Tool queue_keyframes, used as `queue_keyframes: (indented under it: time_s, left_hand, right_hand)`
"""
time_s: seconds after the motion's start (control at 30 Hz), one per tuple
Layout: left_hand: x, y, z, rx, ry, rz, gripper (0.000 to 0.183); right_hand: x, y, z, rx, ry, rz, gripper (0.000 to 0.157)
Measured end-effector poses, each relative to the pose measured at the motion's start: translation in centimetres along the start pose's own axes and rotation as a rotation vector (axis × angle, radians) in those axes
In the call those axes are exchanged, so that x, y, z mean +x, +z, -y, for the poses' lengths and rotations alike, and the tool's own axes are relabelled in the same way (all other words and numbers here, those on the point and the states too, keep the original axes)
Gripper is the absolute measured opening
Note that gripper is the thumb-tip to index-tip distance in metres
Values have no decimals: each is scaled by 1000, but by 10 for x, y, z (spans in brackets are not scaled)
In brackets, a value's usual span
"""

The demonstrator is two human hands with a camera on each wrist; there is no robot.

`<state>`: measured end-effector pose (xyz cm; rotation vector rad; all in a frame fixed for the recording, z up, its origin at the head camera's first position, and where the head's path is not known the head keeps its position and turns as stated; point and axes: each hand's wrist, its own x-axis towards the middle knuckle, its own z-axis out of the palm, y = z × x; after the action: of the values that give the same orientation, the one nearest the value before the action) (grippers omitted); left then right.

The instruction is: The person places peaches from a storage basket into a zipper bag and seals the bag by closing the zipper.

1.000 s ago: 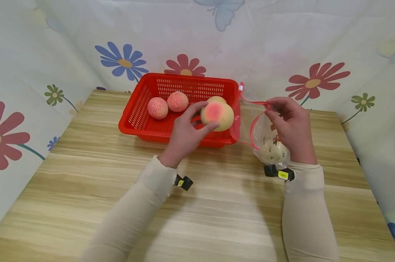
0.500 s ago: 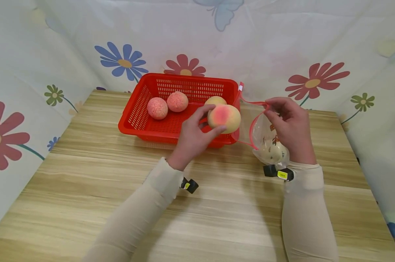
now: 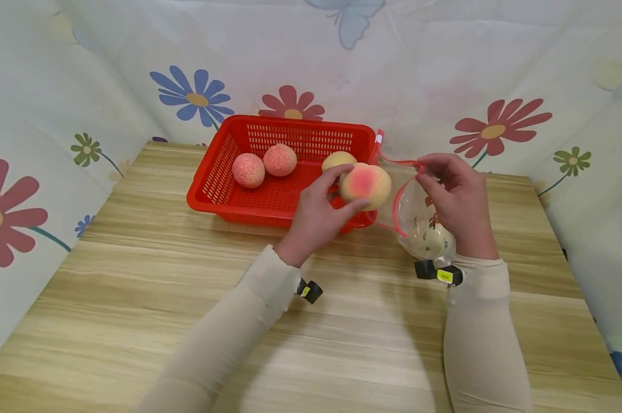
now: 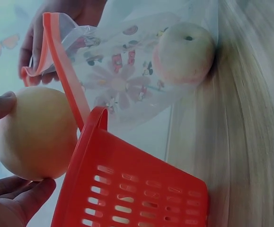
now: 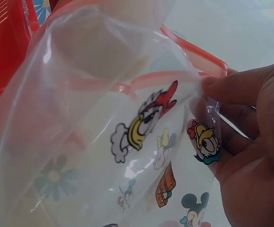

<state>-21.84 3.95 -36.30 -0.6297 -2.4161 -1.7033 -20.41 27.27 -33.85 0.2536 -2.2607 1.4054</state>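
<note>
My left hand (image 3: 321, 212) grips a yellow peach (image 3: 366, 186) with a pink blush, between thumb and fingers, above the right end of the red basket (image 3: 202, 198). In the left wrist view this peach (image 4: 37, 132) is beside the bag's red-edged mouth, outside it. With thumb and fingers, my right hand (image 3: 457, 198) pinches the rim of a clear zip bag (image 5: 94, 142) printed with cartoon figures. The bag's mouth gapes toward the basket. Inside the bag lies a pale peach (image 4: 184, 54), low against the table.
Two pink, rough-skinned peaches, one at the left (image 3: 248, 170) and one beside it (image 3: 280, 160), lie in the basket. Another yellow peach (image 3: 338, 160) sits at its right end, partly covered. A flowered cloth (image 3: 419, 74) hangs behind the wooden table (image 3: 135, 298).
My left hand has moved right with the peach, from over the basket toward the bag's mouth. The right hand and the bag have stayed nearly still.
</note>
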Motion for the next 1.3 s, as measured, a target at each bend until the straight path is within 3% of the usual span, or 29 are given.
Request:
queue_keyframes:
  time_s: [0.37, 1.3]
  left_hand:
    - [5, 9, -2, 50, 86, 23, 64]
    - [9, 19, -9, 109, 35, 77, 59]
  right_hand:
    - [0, 0, 1, 0, -12, -3, 24]
    - [1, -2, 0, 9, -13, 3, 25]
